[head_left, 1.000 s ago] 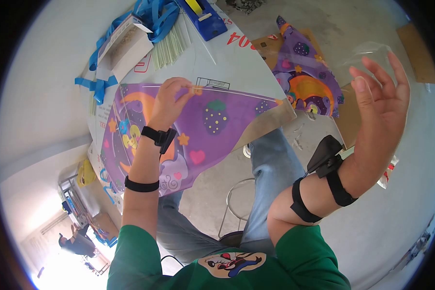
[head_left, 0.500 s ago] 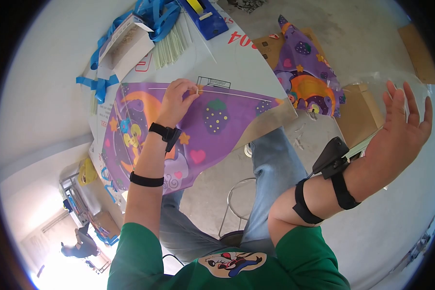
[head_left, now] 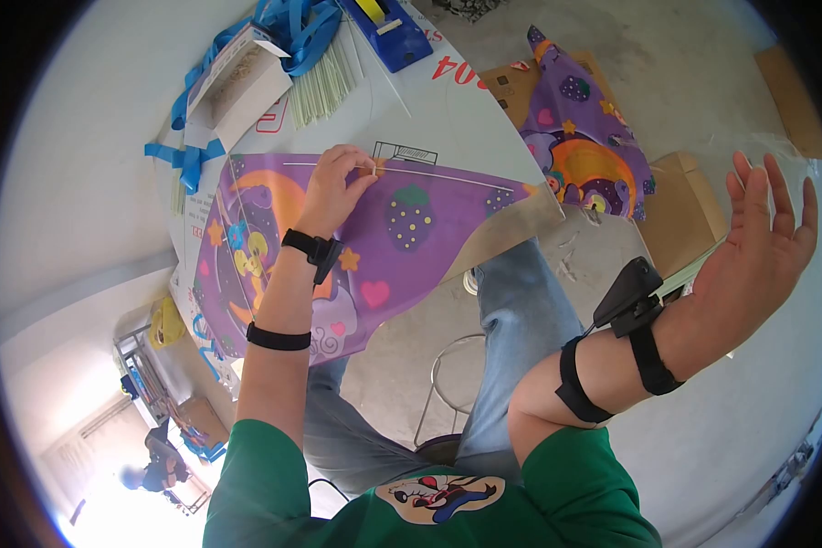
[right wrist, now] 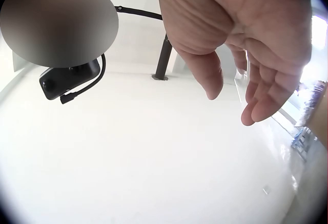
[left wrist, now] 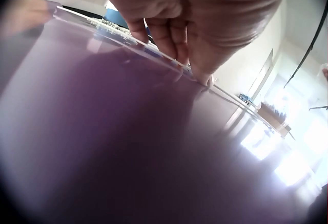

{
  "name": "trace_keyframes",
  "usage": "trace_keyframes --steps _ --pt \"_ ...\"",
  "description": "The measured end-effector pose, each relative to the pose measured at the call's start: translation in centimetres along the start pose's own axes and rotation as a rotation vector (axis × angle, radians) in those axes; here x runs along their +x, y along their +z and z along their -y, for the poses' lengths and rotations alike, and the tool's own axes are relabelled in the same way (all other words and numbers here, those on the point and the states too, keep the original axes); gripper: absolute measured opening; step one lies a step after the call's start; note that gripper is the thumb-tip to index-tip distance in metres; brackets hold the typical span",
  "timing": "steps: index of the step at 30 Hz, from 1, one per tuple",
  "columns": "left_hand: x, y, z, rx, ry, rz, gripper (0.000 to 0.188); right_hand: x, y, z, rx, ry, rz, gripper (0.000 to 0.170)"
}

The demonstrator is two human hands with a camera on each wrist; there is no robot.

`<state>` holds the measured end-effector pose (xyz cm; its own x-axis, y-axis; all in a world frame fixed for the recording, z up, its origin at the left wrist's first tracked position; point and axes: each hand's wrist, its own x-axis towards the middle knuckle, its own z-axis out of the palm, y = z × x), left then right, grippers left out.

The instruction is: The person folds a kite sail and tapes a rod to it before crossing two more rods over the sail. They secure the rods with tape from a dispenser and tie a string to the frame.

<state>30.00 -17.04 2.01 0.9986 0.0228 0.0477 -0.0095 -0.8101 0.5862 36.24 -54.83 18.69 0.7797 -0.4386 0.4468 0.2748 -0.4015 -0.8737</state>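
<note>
A purple printed sheet [head_left: 411, 265] with a moon, stars and a strawberry lies over the table's near part. Along its far edge runs a thin white rod [head_left: 457, 178]. My left hand [head_left: 333, 192] is at that edge, thumb and fingertips pinching the rod; the left wrist view shows the hand [left wrist: 200, 19] above the sheet, which is blurred. Off to the right, my right hand [head_left: 758, 247] is raised away from the table, fingers extended. In the right wrist view the hand [right wrist: 246, 34] has its thumb apart from its fingers, with no held thing discernible.
An opened white box [head_left: 247, 96], blue ribbon [head_left: 187, 164], a bundle of pale sticks [head_left: 320, 96] and a blue tape dispenser [head_left: 388, 36] stand farther back on the table [head_left: 374, 119]. Another purple sheet [head_left: 575, 128] lies right, beside cardboard [head_left: 680, 205].
My left hand has shifted slightly right along the rod. My right hand has moved down and to the right, its fingers now pointing more upward.
</note>
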Motion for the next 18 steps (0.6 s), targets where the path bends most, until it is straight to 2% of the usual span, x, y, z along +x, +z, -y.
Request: trace_keyframes --steps 13,18 --pt "-0.02 0.35 0.13 -0.039 -0.025 -0.026 0.019 -0.03 0.13 0.05 0.039 0.028 0.017 0.064" --pt "0.0 0.12 0.0 0.009 0.017 -0.026 0.019 -0.11 0.26 0.19 0.044 0.033 0.028 0.064"
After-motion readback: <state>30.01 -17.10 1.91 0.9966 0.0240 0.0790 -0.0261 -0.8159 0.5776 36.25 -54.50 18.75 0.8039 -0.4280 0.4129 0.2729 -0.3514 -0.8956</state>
